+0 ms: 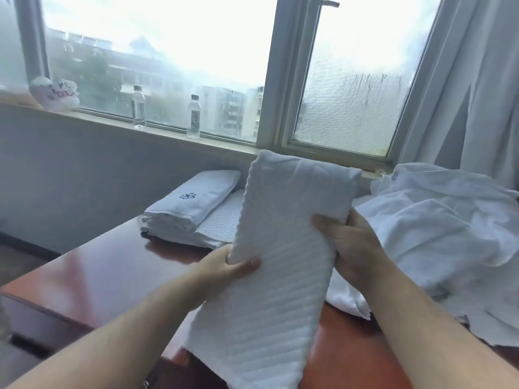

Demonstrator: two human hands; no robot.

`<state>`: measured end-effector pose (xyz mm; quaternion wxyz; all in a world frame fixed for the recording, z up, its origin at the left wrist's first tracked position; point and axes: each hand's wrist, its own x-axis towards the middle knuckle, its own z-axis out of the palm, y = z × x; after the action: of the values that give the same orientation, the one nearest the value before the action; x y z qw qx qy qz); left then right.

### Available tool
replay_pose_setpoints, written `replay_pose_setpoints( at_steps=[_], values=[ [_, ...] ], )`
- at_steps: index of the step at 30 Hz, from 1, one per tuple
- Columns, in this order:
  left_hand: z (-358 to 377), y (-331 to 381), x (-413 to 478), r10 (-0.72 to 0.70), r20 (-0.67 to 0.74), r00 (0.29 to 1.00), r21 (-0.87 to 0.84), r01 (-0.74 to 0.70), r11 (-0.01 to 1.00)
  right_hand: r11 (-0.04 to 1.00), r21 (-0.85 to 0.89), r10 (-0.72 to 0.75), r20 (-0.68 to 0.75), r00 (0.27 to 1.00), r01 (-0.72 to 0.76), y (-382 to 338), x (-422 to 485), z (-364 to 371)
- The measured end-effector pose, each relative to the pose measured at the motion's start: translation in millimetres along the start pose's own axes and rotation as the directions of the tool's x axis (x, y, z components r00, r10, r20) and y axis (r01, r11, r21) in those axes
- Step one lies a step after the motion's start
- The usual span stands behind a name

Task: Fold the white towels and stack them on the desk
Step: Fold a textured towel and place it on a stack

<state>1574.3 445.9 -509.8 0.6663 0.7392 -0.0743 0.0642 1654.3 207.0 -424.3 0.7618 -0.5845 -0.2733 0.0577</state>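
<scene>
1. I see the ribbed white towel held up over the middle of the desk, folded into a long strip that runs from near the window sill down toward the desk's near edge.
2. My left hand grips the strip's left edge about halfway along it, thumb curled over the top face and fingers hidden underneath.
3. My right hand grips the opposite edge a little higher up, thumb pressed onto the ribbed face, fingers wrapped behind the cloth.
4. The strip's upper end stands raised and tilted toward the window; its lower end hangs over the desk's near edge.
5. At the far edge of the desk, left of the held towel, lies the stack of folded towels; the top one carries a small blue emblem, and a dimpled white piece shows beside and beneath it.
6. Along the right side of the desk lies a loose heap of unfolded white towels, reaching up to the far right corner by the curtain.
7. Two water bottles stand on the window sill behind the desk, well apart from the towels.
</scene>
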Motion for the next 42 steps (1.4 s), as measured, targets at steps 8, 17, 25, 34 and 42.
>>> replay_pose_setpoints(
  at_steps=[8,17,25,34,42],
  values=[
    [-24.4,-10.2,33.5,0.025,-0.21,0.977,0.116,0.0,0.993,0.93,-0.367,-0.063,-0.054,0.997,0.039,31.1,69.1,2.5],
    [-93.6,12.3,80.6,-0.279,0.03,0.96,-0.009,0.279,0.96,0.998,-0.055,0.0,-0.239,0.971,-0.013,55.0,184.3,36.6],
    [-144.5,18.2,141.6,-0.25,-0.303,0.92,0.056,0.279,0.959,0.995,0.05,0.091,-0.213,0.973,-0.082,81.0,283.6,47.4],
    [-143.9,-16.6,178.2,-0.362,-0.431,0.827,0.516,0.555,0.652,0.779,-0.327,0.412,-0.374,0.831,-0.534,172.5,325.4,25.3],
    [-142.4,-17.1,183.9,-0.361,-0.434,0.826,0.548,0.56,0.622,0.733,-0.601,0.02,-0.449,0.893,-0.318,193.9,322.1,14.5]
  ],
)
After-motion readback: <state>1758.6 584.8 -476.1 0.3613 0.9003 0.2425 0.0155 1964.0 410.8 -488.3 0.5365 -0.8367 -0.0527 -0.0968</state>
